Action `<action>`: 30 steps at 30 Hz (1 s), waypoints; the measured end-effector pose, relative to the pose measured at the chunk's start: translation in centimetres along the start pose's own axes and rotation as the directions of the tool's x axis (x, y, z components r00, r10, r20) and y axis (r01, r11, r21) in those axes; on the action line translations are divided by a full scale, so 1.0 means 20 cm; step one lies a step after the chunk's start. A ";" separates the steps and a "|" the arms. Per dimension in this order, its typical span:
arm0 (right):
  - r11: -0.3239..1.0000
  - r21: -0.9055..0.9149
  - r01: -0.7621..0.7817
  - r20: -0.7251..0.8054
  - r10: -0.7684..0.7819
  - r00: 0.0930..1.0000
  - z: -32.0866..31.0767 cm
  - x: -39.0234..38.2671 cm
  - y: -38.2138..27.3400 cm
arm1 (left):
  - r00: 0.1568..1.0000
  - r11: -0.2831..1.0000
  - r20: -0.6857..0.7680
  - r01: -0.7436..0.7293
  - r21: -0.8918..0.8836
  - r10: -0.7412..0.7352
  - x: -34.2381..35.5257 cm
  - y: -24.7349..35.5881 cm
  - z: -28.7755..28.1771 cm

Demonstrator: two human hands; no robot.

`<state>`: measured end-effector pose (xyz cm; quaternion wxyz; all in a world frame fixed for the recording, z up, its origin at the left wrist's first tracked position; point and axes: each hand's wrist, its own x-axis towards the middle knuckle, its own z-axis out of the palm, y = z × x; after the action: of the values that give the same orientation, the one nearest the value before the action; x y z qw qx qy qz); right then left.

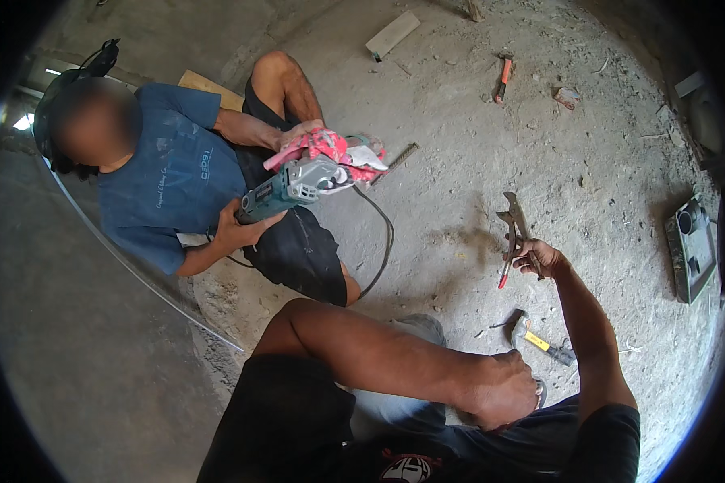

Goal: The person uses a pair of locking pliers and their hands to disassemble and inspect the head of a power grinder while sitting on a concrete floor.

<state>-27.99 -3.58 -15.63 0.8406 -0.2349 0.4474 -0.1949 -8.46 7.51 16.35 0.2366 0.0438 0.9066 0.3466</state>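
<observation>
1. Dusty concrete floor (459,161) fills the head view, gritty, with tools scattered over it.
2. Right hand (540,258) is raised over the floor, fingers (530,251) clenched round the handles of red-handled pliers (511,241). The grey jaws point up past the fingertips; the red grip ends hang below the hand.
3. Left hand (499,390) is closed in a fist low in the frame, resting by the person's own knee. A bit of a metal ring shows at the right edge of the fingers; what it is cannot be told.
4. Hammer (540,338) with a yellow and black handle lies on the floor between the two hands, just above the left fingers and below the right ones, touching neither.
5. Another person in a blue shirt (169,177) sits on the floor well to the left of the right fingers, holding a green angle grinder (286,193) with both hands; a red and white cloth (338,153) is bunched over its head. Black cable (383,241) runs from it across the floor.
6. Far beyond the right fingers: a second red-handled tool (503,76), a wooden block (393,34), and a metal rod (395,161) by the cloth.
7. Grey flat case (691,245) lies on the floor, well right of the right fingers.
</observation>
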 end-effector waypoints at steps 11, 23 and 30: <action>1.000 -0.028 -0.002 -0.015 0.002 1.000 0.01 -0.03 -0.02 | 1.000 1.000 0.004 0.005 0.006 -0.005 0.01 0.00 -0.01; 0.999 -0.049 -0.001 -0.009 0.001 1.000 -0.01 -0.02 -0.01 | 1.000 1.000 0.008 -0.004 -0.009 0.004 0.00 0.00 -0.02; 0.998 -0.060 -0.022 0.005 0.022 1.000 -0.01 -0.01 -0.01 | 0.999 0.998 -0.039 0.004 0.057 -0.001 -0.02 0.01 0.00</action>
<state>-28.26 -3.67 -15.59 0.8366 -0.2557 0.4530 -0.1716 -8.18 7.65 16.58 0.2181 0.0428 0.9206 0.3210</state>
